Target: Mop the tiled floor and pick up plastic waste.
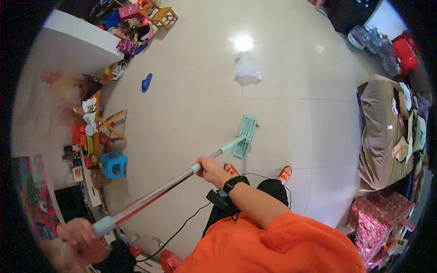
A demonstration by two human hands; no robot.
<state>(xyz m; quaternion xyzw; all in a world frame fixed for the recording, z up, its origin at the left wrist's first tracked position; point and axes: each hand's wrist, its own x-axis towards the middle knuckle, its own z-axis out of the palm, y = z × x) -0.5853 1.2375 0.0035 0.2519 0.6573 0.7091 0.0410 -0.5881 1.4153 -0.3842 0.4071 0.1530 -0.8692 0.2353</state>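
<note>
A flat mop with a mint-green slotted head (246, 136) and a silver pole (157, 193) slants from the lower left to the middle of the floor. My left hand (82, 239), slightly blurred, is closed around the upper end of the pole beside its pale green grip. Farther down, my right hand (211, 171) wraps the pole at a green collar; a black band circles that wrist. The mop head lies on the tiles just ahead of my feet in red sandals (284, 174). A crumpled white sheet or bag (247, 68) lies on the floor beyond it.
Left: a blue slipper (146, 83), a blue stool (114, 164), a folding wooden stand (114, 123) and a cluttered shelf. Right: a brown-covered piece of furniture (380, 136), large bottles (366, 38) and a pink patterned box (373, 223). A black cable (182, 225) trails near my legs.
</note>
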